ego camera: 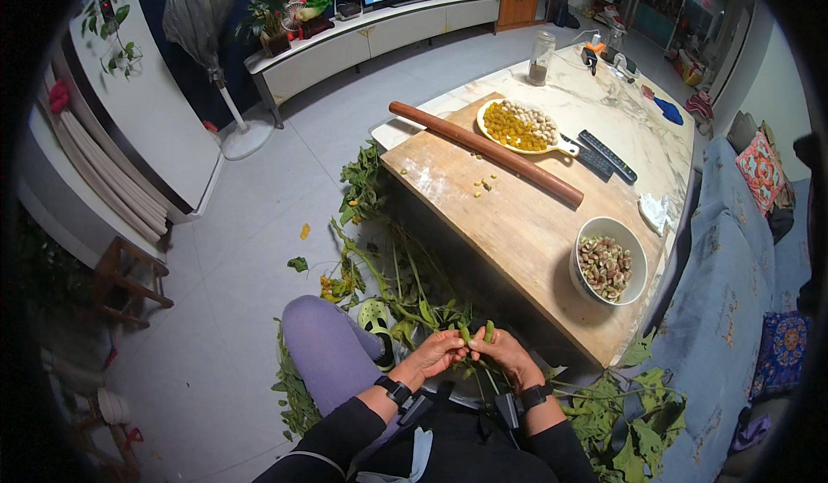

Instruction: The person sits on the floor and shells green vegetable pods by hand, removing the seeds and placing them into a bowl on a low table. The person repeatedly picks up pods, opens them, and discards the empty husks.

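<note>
My left hand point(440, 353) and my right hand point(503, 353) meet above my lap, fingertips almost touching. Between them is a small green bean pod point(465, 334), pinched from both sides. A second green pod point(489, 330) sticks up from the fingers of my right hand. Below and beyond the hands lie leafy bean stalks point(424, 315), some bearing pods; my hands partly cover them. To the right, a white bowl point(639, 275) on the wooden board holds many mottled pinkish and green beans point(605, 268).
A wooden board point(466, 214) on the marble-patterned table carries a long rolling pin point(485, 152) and a few loose beans. Behind it are a handled plate point(569, 148) of yellow and pale pieces, remote controls point(608, 156) and a glass jar point(542, 59). Cut leaves point(640, 418) lie by the sofa point(718, 276).
</note>
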The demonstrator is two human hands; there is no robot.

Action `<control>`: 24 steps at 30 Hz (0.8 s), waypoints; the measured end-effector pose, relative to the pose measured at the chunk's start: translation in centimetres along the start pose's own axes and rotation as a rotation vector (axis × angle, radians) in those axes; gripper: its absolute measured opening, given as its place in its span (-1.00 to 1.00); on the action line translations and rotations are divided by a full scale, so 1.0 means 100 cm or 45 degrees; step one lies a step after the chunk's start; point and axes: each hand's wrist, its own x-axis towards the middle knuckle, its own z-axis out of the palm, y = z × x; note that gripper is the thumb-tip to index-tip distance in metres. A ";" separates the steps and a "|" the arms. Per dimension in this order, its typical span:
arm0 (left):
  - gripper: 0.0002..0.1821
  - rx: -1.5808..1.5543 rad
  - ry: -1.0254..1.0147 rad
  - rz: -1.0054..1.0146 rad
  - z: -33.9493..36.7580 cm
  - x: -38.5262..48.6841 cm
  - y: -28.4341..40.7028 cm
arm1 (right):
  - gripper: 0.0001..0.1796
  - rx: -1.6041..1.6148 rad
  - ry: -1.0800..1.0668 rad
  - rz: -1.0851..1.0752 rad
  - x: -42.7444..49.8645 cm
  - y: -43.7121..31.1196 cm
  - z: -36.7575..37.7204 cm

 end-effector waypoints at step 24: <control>-0.68 0.298 0.327 0.097 0.007 -0.002 0.009 | -0.67 -1.010 0.237 -0.204 -0.007 -0.013 0.016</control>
